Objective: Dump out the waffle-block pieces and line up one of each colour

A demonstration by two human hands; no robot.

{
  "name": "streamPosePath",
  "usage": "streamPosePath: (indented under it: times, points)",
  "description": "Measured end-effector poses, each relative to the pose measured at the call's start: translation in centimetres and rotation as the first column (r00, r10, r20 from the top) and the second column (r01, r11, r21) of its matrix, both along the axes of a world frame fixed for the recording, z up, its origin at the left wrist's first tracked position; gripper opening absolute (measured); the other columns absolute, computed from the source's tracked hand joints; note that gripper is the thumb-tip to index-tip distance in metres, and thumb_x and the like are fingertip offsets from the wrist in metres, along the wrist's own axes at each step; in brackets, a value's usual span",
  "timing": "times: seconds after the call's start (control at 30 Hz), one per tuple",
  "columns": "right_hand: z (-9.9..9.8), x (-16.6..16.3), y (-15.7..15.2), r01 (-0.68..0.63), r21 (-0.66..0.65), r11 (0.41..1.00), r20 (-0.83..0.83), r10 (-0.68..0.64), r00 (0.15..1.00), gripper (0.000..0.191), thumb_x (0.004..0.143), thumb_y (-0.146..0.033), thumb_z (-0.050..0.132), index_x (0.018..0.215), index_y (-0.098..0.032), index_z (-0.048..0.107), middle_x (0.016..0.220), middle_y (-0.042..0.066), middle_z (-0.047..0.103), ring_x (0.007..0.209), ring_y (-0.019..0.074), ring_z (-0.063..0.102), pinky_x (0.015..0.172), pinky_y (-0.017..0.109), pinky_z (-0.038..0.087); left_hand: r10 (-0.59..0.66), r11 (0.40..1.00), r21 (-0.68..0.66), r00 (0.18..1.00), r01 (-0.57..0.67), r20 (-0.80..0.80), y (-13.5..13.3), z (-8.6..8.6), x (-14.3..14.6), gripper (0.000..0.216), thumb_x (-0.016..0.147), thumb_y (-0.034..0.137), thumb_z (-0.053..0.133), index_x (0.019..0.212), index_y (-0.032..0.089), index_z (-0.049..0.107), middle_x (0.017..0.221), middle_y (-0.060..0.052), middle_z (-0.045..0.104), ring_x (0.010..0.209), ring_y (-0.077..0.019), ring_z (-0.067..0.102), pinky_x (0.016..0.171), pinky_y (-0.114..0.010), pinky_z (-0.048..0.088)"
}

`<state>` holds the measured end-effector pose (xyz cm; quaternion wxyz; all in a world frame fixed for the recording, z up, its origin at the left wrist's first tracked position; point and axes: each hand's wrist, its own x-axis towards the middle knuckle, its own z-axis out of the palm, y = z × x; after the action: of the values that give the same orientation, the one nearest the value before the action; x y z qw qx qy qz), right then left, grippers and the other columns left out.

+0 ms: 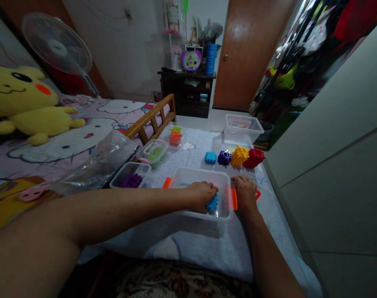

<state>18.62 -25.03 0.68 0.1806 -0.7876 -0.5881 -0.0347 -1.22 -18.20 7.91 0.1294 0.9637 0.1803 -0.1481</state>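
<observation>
A clear plastic box (193,171) with orange latches stands on the cloth in front of me. My left hand (202,196) reaches into it, closed on a blue notched building block (212,203). Just outside the box's right latch, my right hand (244,191) rests with its fingers curled; what is under them is hidden. An orange-red piece (258,194) shows past its right side. Behind the box, a row holds a light blue block (211,157), a dark purple block (224,157), a yellow stack (239,156) and a red stack (254,158).
To the left are small clear containers with purple pieces (132,180), green pieces (155,153) and orange pieces (175,138). A larger clear bin (242,128) stands behind the row. A wooden rail (154,118) and a plastic bag (98,165) border the left; a white cabinet (331,165) borders the right.
</observation>
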Motion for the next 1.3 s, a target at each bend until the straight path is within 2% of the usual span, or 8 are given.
streamPosePath:
  times: [0.23, 0.43, 0.6, 0.7, 0.9, 1.17, 1.3]
  points:
    - [-0.4, 0.1, 0.0, -0.014, 0.055, 0.998, 0.033, 0.013, 0.999, 0.019, 0.094, -0.020, 0.053, 0.100, -0.021, 0.071, 0.109, 0.006, 0.072, 0.106, 0.0255, 0.054, 0.097, 0.039, 0.029, 0.029, 1.000, -0.001, 0.996, -0.030, -0.088, 0.4, 0.8, -0.7, 0.079, 0.067, 0.041, 0.078, 0.136, 0.015, 0.050, 0.132, -0.019, 0.059, 0.113, -0.0376, 0.064, 0.090, -0.048, 0.056]
    - [-0.2, 1.2, -0.5, 0.029, 0.135, 0.990, 0.050, -0.036, 0.998, 0.023, 0.090, -0.019, 0.053, 0.104, -0.019, 0.072, 0.115, 0.009, 0.072, 0.109, 0.0266, 0.054, 0.101, 0.041, 0.027, 0.064, 0.994, -0.088, 0.993, -0.072, -0.097, 0.3, 1.3, -0.6, 0.080, 0.065, 0.034, 0.078, 0.137, 0.015, 0.049, 0.133, -0.019, 0.058, 0.109, -0.0345, 0.067, 0.088, -0.041, 0.057]
    - [-0.3, 2.5, -1.2, 0.098, 0.051, 0.994, 0.002, -0.098, 0.995, 0.028, 0.090, -0.018, 0.051, 0.109, -0.018, 0.073, 0.120, 0.009, 0.070, 0.109, 0.0270, 0.054, 0.097, 0.041, 0.030, 0.091, 0.983, -0.151, 0.992, -0.104, -0.090, 0.4, 0.8, -0.3, 0.085, 0.063, 0.032, 0.082, 0.138, 0.016, 0.047, 0.144, -0.020, 0.051, 0.118, -0.0339, 0.063, 0.096, -0.040, 0.054]
    - [-0.5, 2.7, -1.2, 0.108, 0.018, 0.994, -0.016, -0.107, 0.994, 0.030, 0.092, -0.019, 0.049, 0.112, -0.018, 0.072, 0.121, 0.009, 0.069, 0.108, 0.0262, 0.055, 0.094, 0.039, 0.033, 0.091, 0.978, -0.181, 0.992, -0.105, -0.088, 0.6, 0.4, -0.1, 0.086, 0.062, 0.033, 0.083, 0.138, 0.016, 0.046, 0.143, -0.019, 0.051, 0.122, -0.0336, 0.060, 0.099, -0.040, 0.052]
    - [-0.5, 2.7, -1.0, 0.106, 0.021, 0.994, -0.022, -0.105, 0.994, 0.029, 0.093, -0.019, 0.049, 0.110, -0.019, 0.072, 0.117, 0.010, 0.068, 0.104, 0.0243, 0.054, 0.089, 0.037, 0.035, 0.086, 0.980, -0.172, 0.993, -0.099, -0.085, 0.7, 0.3, -0.2, 0.082, 0.064, 0.035, 0.082, 0.136, 0.016, 0.048, 0.143, -0.019, 0.051, 0.120, -0.0324, 0.061, 0.098, -0.038, 0.052]
    - [-0.7, 2.6, -0.8, 0.121, 0.006, 0.993, -0.013, -0.121, 0.993, 0.030, 0.091, -0.018, 0.051, 0.114, -0.020, 0.071, 0.118, 0.010, 0.067, 0.105, 0.0244, 0.054, 0.089, 0.037, 0.034, 0.088, 0.983, -0.156, 0.992, -0.102, -0.093, 0.5, 0.4, -0.1, 0.065, 0.068, 0.036, 0.078, 0.126, 0.016, 0.056, 0.132, -0.016, 0.058, 0.112, -0.0303, 0.065, 0.093, -0.036, 0.054]
    - [-0.4, 2.4, -0.8, 0.109, 0.000, 0.994, -0.018, -0.109, 0.994, 0.029, 0.091, -0.017, 0.051, 0.111, -0.019, 0.072, 0.120, 0.010, 0.067, 0.108, 0.0246, 0.054, 0.091, 0.038, 0.034, 0.086, 0.981, -0.164, 0.991, -0.102, -0.102, 0.6, 0.3, -0.1, 0.072, 0.067, 0.038, 0.079, 0.131, 0.016, 0.054, 0.136, -0.017, 0.055, 0.115, -0.0306, 0.064, 0.095, -0.035, 0.053]
